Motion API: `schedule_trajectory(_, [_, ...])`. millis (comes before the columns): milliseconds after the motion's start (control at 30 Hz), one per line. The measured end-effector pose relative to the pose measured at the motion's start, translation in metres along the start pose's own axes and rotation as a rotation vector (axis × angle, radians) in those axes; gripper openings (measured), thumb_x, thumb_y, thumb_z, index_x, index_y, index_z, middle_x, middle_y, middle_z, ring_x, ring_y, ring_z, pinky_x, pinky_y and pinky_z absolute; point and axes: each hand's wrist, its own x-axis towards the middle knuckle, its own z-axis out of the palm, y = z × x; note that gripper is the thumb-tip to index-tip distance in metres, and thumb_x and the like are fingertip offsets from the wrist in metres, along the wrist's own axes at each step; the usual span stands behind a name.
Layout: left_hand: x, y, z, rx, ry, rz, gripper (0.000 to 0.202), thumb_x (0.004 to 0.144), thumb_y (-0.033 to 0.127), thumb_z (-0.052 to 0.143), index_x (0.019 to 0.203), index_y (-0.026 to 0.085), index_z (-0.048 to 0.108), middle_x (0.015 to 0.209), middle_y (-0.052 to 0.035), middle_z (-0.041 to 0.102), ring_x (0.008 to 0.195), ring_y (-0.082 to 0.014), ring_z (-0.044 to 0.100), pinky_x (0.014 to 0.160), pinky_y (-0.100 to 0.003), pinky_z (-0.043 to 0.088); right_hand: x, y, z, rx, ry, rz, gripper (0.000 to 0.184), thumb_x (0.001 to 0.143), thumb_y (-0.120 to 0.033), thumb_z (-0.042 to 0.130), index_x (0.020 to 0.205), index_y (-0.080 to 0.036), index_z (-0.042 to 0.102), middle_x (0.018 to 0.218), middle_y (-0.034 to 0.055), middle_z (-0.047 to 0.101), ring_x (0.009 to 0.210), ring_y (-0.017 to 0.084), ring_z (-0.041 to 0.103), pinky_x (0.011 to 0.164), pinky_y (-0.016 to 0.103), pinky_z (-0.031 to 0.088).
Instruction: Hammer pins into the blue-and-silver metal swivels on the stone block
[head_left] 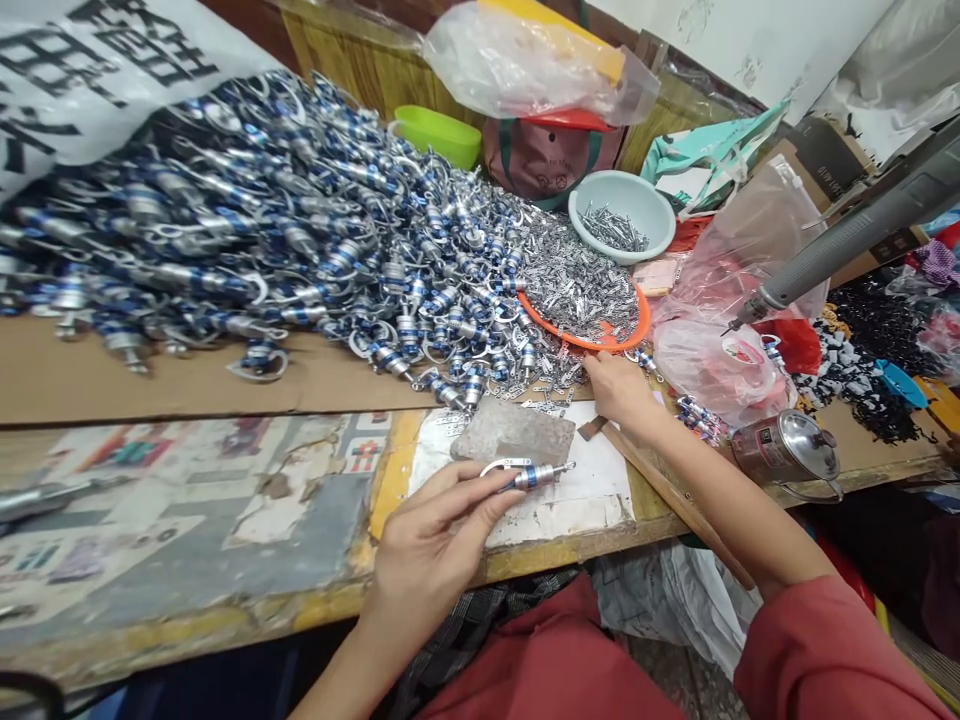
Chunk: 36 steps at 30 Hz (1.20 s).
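My left hand (435, 545) pinches a small silver-and-blue clasp piece (529, 473) between thumb and fingers, just in front of a grey stone block (514, 433) on the table edge. My right hand (619, 388) reaches forward to the near rim of an orange tray (634, 330) heaped with small silver metal tags; its fingers curl down among loose pieces there, and what they hold, if anything, is hidden. A wooden-handled tool (667, 495) lies under my right forearm.
A large heap of silver-and-blue clasps (247, 220) covers the cardboard at left. A pale bowl of metal pins (621, 215), a green bowl (439, 133), plastic bags (720, 290), a steel pot (787, 450) and a grey power tool (840, 245) crowd the right.
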Motion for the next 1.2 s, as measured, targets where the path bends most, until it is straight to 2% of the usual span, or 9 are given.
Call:
schedule_trajectory(133, [0.0, -0.001, 0.002, 0.15, 0.094, 0.27, 0.017, 0.072, 0.012, 0.064, 0.085, 0.02, 0.072, 0.092, -0.0048, 0.057, 0.077, -0.0133, 0.06, 0.067, -0.025, 0.052, -0.014, 0.001, -0.008, 0.127, 0.081, 0.02, 0.024, 0.083, -0.011, 0.046, 0.1, -0.013, 0.063, 0.097, 0.0094, 0.065, 0.088, 0.018, 0.061, 0.077, 0.028, 0.047])
schedule_trajectory(233, [0.003, -0.001, 0.002, 0.165, 0.102, 0.363, 0.016, 0.073, 0.008, 0.062, 0.083, 0.019, 0.07, 0.089, -0.0036, 0.058, 0.079, -0.0127, 0.06, 0.069, -0.024, 0.051, -0.039, -0.021, -0.015, 0.507, 0.168, 0.003, 0.019, 0.085, -0.02, 0.049, 0.094, -0.013, 0.065, 0.086, 0.0055, 0.068, 0.075, 0.013, 0.063, 0.068, 0.023, 0.049])
schedule_trajectory(333, [0.004, -0.002, 0.001, 0.166, 0.042, 0.318, 0.02, 0.073, 0.009, 0.063, 0.089, 0.02, 0.067, 0.079, 0.0003, 0.061, 0.07, -0.0101, 0.06, 0.066, -0.021, 0.05, -0.062, -0.055, -0.02, 0.996, 0.219, -0.159, 0.009, 0.078, -0.02, 0.061, 0.075, -0.015, 0.067, 0.072, 0.002, 0.067, 0.067, 0.012, 0.061, 0.064, 0.023, 0.049])
schedule_trajectory(500, [0.004, -0.006, -0.001, 0.063, 0.047, 0.134, 0.03, 0.073, 0.015, 0.065, 0.102, 0.02, 0.064, 0.073, 0.0018, 0.063, 0.063, -0.0107, 0.06, 0.066, -0.023, 0.051, -0.07, -0.081, -0.023, 1.16, 0.117, -0.254, 0.009, 0.077, -0.014, 0.061, 0.07, -0.016, 0.066, 0.07, 0.0008, 0.064, 0.069, 0.011, 0.059, 0.067, 0.022, 0.047])
schedule_trajectory(733, [0.006, 0.002, -0.003, -0.029, 0.034, 0.14, 0.022, 0.071, 0.013, 0.064, 0.086, 0.026, 0.073, 0.074, 0.0014, 0.066, 0.066, -0.0102, 0.061, 0.059, -0.019, 0.049, -0.072, -0.078, -0.024, 1.154, 0.118, -0.305, 0.011, 0.08, -0.022, 0.06, 0.073, -0.015, 0.064, 0.074, 0.002, 0.061, 0.072, 0.011, 0.058, 0.067, 0.023, 0.047])
schedule_trajectory(833, [0.008, 0.008, -0.007, -0.114, 0.028, -0.048, 0.015, 0.069, 0.018, 0.067, 0.079, 0.027, 0.074, 0.073, 0.0011, 0.066, 0.066, -0.0119, 0.061, 0.058, -0.021, 0.048, -0.078, -0.075, -0.02, 1.016, 0.282, -0.397, 0.014, 0.082, -0.029, 0.059, 0.085, -0.016, 0.062, 0.084, 0.0057, 0.062, 0.081, 0.014, 0.059, 0.073, 0.027, 0.049])
schedule_trajectory(933, [0.01, 0.012, -0.011, -0.176, -0.017, -0.167, 0.01, 0.066, 0.022, 0.07, 0.073, 0.028, 0.075, 0.072, 0.0007, 0.066, 0.068, -0.0136, 0.061, 0.061, -0.022, 0.049, -0.082, -0.066, -0.012, 0.715, 0.475, -0.64, 0.016, 0.084, -0.025, 0.056, 0.097, -0.016, 0.059, 0.093, 0.0095, 0.064, 0.09, 0.016, 0.06, 0.076, 0.028, 0.051])
schedule_trajectory(1067, [0.013, 0.016, -0.014, -0.158, -0.077, -0.122, 0.006, 0.065, 0.023, 0.07, 0.068, 0.026, 0.074, 0.068, 0.0, 0.068, 0.064, -0.0148, 0.062, 0.059, -0.023, 0.05, -0.082, -0.056, -0.013, 0.345, 0.603, -0.926, 0.021, 0.088, -0.013, 0.042, 0.091, -0.017, 0.062, 0.093, 0.0078, 0.068, 0.089, 0.015, 0.063, 0.075, 0.026, 0.053])
schedule_trajectory(1200, [0.018, 0.022, -0.018, -0.055, -0.106, -0.041, 0.007, 0.065, 0.022, 0.069, 0.067, 0.026, 0.073, 0.069, -0.0003, 0.068, 0.066, -0.0146, 0.063, 0.063, -0.023, 0.05, -0.081, -0.055, -0.02, 0.307, 0.614, -0.943, 0.022, 0.088, -0.014, 0.043, 0.09, -0.013, 0.064, 0.094, 0.0106, 0.069, 0.092, 0.015, 0.063, 0.079, 0.027, 0.053])
